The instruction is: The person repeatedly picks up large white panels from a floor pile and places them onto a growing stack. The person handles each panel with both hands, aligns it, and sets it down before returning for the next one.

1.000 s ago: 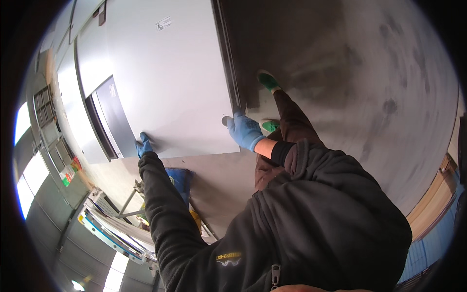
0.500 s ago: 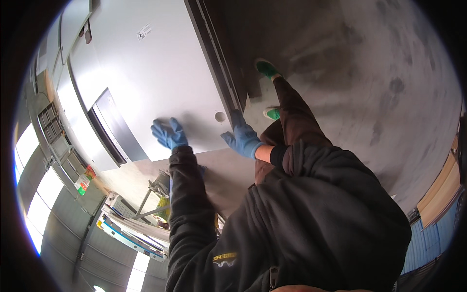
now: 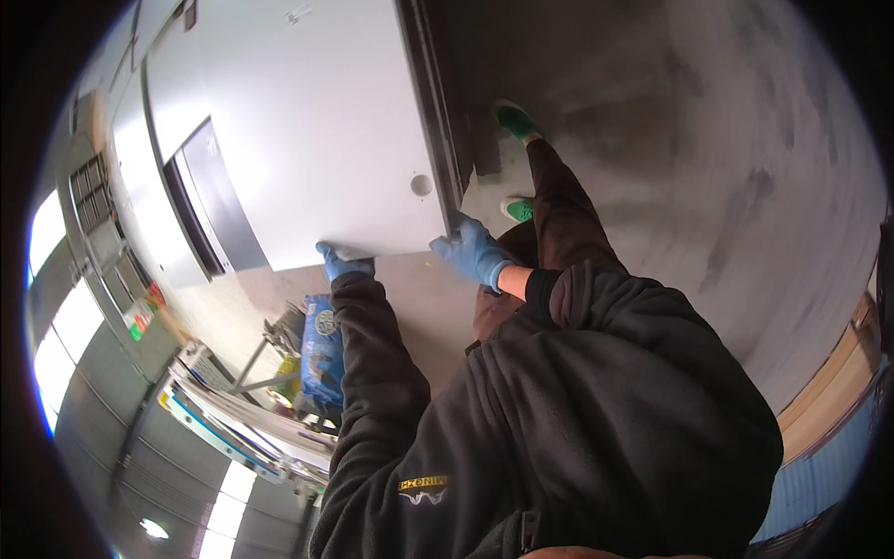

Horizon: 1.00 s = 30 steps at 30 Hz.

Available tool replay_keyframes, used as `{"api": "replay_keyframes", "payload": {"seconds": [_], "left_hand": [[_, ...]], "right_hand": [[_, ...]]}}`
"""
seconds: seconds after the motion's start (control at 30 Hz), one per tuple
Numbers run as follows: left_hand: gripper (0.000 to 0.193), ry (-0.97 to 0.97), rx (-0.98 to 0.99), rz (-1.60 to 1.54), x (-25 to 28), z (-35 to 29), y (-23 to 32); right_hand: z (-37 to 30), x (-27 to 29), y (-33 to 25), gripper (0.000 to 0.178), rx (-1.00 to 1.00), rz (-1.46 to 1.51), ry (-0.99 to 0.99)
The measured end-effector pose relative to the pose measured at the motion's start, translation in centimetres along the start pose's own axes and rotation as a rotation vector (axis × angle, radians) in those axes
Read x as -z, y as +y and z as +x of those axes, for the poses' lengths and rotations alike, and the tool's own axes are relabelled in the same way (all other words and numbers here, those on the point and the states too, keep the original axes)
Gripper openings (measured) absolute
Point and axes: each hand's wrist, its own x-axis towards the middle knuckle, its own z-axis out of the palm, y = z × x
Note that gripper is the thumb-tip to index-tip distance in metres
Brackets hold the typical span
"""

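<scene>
A large white door panel [image 3: 317, 121] lies in front of me, with a round hole near its right corner and a dark rectangular opening toward its left. My left hand [image 3: 345, 263], in a blue glove, grips the panel's near edge; the thumb side shows and the other fingers are hidden behind the edge. At the near right corner, my right hand [image 3: 473, 257], also blue-gloved, is closed around the panel, its thumb toward the near edge. Part of its fingers is hidden by the corner.
Dark layered edges [image 3: 436, 121] run along the panel's right side. Concrete floor [image 3: 652, 168] extends right, under my green shoes [image 3: 515, 121]. A blue printed bag [image 3: 321, 349] stands near my left forearm, beside a metal frame [image 3: 261, 368]. Wooden boards [image 3: 829, 382] lie at far right.
My left hand has gone from lying spread on the panel's face to gripping its near edge. The right hand stays at the corner. The panel sits higher in view, and the blue bag shows more.
</scene>
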Motion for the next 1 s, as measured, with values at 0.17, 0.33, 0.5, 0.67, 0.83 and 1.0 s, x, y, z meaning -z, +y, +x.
{"api": "replay_keyframes", "payload": {"seconds": [0.17,0.33,0.5,0.67,0.83,1.0], "left_hand": [[0.070,-0.018,-0.049,-0.081,0.1,-0.5,-3.0],[0.059,0.024,-0.138,-0.255,-0.3,0.2,-6.2],[0.061,0.066,-0.459,-0.172,-3.2,-3.8,-14.5],[0.075,0.063,-0.176,-0.260,-4.4,-8.5,-20.2],[0.056,0.023,0.141,-0.714,-3.1,-9.3,-25.8],[0.054,-0.143,0.316,-1.007,-4.7,-9.8,-28.8]], "right_hand": [[0.4,-0.7,1.2,0.044,0.046,-0.123,0.053],[3.1,-1.0,2.7,0.040,0.023,-0.253,-0.070],[3.6,-0.3,-1.9,0.043,-0.278,-0.633,-0.414],[3.0,-3.6,-10.7,0.049,0.396,-1.574,-0.451],[8.2,-11.1,-14.1,0.052,1.074,-1.410,-0.385],[13.5,-18.0,-13.1,0.066,1.618,-1.493,-0.567]]}}
